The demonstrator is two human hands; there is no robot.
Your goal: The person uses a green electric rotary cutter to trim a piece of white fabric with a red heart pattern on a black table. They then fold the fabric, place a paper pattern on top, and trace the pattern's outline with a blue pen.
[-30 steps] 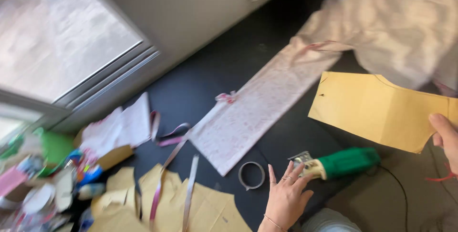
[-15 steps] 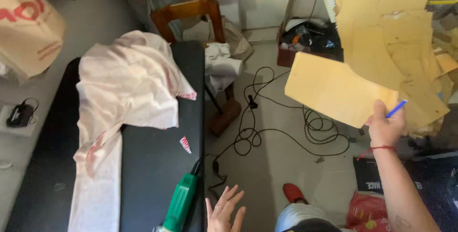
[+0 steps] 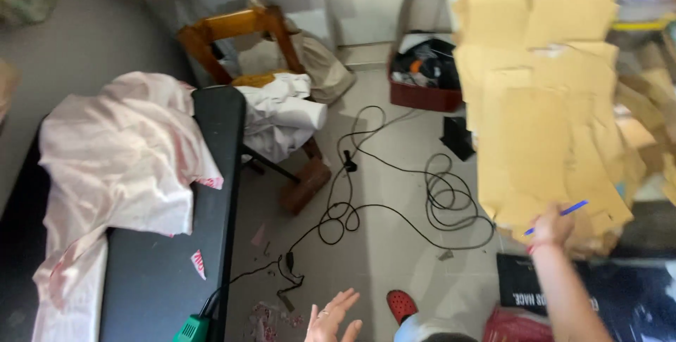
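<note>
Swinging my right hand (image 3: 551, 228) up, fingers pinching a blue pen (image 3: 556, 217), I've carried the tan paper pattern piece (image 3: 535, 152) from the tabletop (image 3: 158, 271) against the hanging pattern stack (image 3: 535, 32); left hand (image 3: 332, 316) empty, fingers spread.

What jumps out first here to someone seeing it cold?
The hanging stack of tan paper pattern pieces fills the upper right, with the right hand raised against it holding a blue pen. At left, pale pink fabric drapes over the black table; black cable loops across the floor.
</note>
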